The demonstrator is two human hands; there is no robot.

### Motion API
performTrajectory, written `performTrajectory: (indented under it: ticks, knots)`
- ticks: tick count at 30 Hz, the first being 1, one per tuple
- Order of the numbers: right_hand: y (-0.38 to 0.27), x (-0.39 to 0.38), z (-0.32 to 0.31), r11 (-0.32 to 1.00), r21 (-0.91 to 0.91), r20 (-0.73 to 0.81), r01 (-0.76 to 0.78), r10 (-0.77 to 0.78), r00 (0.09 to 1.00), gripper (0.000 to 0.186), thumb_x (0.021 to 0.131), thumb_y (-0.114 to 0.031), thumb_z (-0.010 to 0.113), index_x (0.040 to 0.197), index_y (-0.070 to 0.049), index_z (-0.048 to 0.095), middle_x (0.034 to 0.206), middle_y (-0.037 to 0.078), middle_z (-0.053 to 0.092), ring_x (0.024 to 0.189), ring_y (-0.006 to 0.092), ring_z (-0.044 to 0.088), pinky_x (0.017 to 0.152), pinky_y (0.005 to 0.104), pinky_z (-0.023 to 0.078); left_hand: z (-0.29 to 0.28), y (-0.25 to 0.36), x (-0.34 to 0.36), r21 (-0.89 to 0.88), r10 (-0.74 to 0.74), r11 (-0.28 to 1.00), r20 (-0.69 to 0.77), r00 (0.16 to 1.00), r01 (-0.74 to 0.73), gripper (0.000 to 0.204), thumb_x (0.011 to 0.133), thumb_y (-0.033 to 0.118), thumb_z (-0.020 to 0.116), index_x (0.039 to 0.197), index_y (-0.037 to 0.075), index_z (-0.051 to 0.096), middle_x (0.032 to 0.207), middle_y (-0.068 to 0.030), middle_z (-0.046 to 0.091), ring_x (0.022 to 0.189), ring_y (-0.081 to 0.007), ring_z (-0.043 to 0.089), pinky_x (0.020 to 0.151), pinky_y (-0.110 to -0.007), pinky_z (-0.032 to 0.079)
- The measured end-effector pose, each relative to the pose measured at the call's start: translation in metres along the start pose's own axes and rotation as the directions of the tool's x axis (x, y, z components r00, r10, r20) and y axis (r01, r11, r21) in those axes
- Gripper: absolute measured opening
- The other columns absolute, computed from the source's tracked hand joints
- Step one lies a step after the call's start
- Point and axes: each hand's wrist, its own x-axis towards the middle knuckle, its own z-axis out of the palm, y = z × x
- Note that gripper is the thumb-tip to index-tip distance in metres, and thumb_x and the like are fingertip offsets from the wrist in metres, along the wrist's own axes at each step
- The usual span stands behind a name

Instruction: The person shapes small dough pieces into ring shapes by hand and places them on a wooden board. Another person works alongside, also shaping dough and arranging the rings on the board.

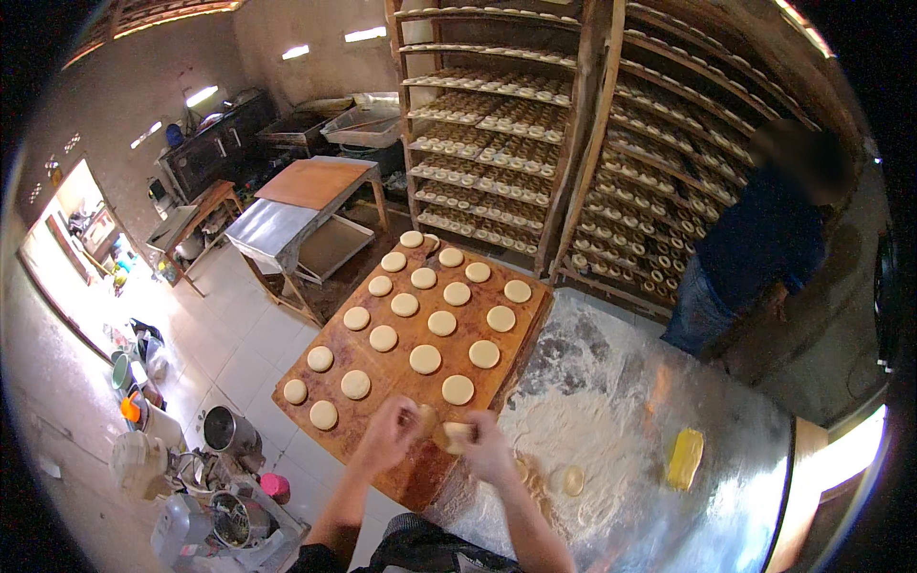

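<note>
Rows of pale flat dough rounds point(425, 359) lie on a brown wooden board point(516, 329) in front of me. Above the near end of that board, my left hand point(387, 441) has its fingers curled around a dough round point(427, 420), seen partly edge-on. Just to its right, my right hand point(489, 449) pinches another piece of dough point(457, 436), which its fingers partly cover. Beside my right forearm, a further dough round point(572, 480) rests on the floured metal table point(735, 420).
Loose flour point(592, 420) covers the table's left part; a yellow slab point(685, 458) lies farther right. Tall racks point(492, 143) hold trays of dough rings. A person point(750, 248) stands by them at right. At lower left are a mixer point(191, 525) and a metal pot point(231, 430).
</note>
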Motion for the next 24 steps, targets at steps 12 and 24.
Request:
performTrajectory:
  ticks: [12, 24]
  knots:
    - [0.034, -0.004, -0.137, 0.621, -0.754, -0.410, -0.215, -0.189, 0.892, 0.032, 0.086, -0.024, 0.066, 0.115, -0.010, 0.066, 0.114, 0.017, 0.066, 0.110, 0.0398, 0.059, 0.096, 0.0485, 0.046, 0.131, 0.026, 0.041, 0.083, -0.017, 0.996, 0.343, 0.939, -0.013, 0.033, 0.079, 0.018, 0.070, 0.111, 0.011, 0.067, 0.114, -0.0153, 0.061, 0.112, -0.0331, 0.059, 0.090, -0.045, 0.047]
    - [-0.015, 0.067, 0.006, 0.968, -0.227, -0.027, 0.105, -0.114, 0.993, 0.039, 0.086, -0.014, 0.076, 0.116, -0.006, 0.053, 0.102, 0.014, 0.064, 0.093, 0.0320, 0.065, 0.084, 0.0421, 0.052, 0.071, -0.085, 0.129, 0.150, -0.042, 0.988, 0.443, 0.896, -0.027, 0.021, 0.092, 0.017, 0.061, 0.103, 0.000, 0.057, 0.101, -0.0218, 0.062, 0.096, -0.0395, 0.061, 0.085, -0.048, 0.049]
